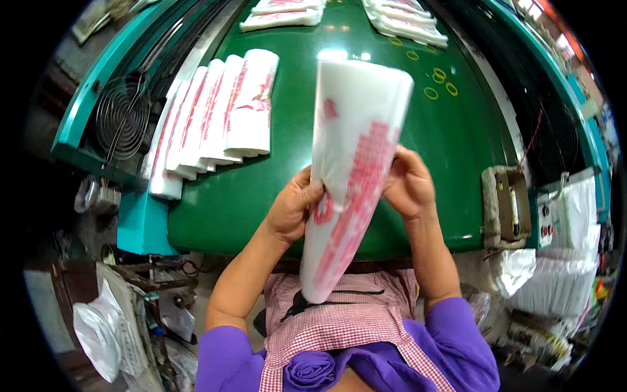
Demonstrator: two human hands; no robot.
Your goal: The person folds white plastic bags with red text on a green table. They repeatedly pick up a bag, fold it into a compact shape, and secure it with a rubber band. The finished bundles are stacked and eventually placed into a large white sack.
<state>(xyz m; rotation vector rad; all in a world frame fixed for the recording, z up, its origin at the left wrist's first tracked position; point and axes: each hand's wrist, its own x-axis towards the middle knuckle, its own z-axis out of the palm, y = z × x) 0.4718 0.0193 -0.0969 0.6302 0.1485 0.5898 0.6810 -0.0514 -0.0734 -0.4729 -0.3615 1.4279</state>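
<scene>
One bundle point(353, 144) over tabletop point(457, 170) edge: left hand point(292, 204) pinches it, right hand point(411, 184) grip unclear; likely handling step, next needs steady hold.

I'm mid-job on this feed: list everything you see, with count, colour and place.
Held plastic bundle: one, white with red print, between the hands
Row of bundles: about five, overlapping, white with red print, table's left
Far piles: two, white and red, far end
Rubber bands: several, yellow, right of the held bundle
Table: one, green, centre
Open box: one, brownish, near right corner
Wire guard: one, spiral, left
Side clutter: uncounted, both edges
Apron: one, red-white checked, bottom
Hands: two, bare; left gripping, right at the bundle's right edge
</scene>
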